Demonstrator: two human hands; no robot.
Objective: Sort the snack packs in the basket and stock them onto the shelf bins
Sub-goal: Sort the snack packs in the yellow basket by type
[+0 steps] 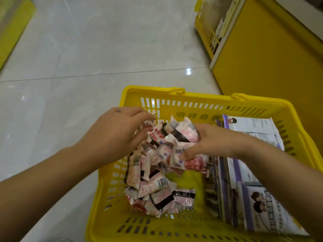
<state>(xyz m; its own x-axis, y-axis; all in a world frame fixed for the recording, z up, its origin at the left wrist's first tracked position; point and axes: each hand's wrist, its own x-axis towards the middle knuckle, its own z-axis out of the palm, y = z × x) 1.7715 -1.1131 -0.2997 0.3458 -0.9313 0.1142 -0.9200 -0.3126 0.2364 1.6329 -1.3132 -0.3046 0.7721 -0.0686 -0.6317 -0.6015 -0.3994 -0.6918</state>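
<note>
A yellow plastic basket (176, 103) sits on the floor below me. Between both hands I hold a bunch of small pink-and-white snack packs (167, 137) raised over the basket's left half. My left hand (113, 133) grips the bunch from the left, thumb and fingers curled round the packs. My right hand (211, 140) clasps it from the right, with one pink pack under its thumb. Several more of the same packs (153, 189) lie loose on the basket floor. Flat white-and-purple packs (251, 175) stand stacked along the basket's right side.
Pale glossy floor tiles (87, 49) spread to the left and ahead. A yellow shelf unit (262, 49) with a wire-fronted bin stands at the upper right, close to the basket. Another yellow fixture (12, 23) shows at the upper left edge.
</note>
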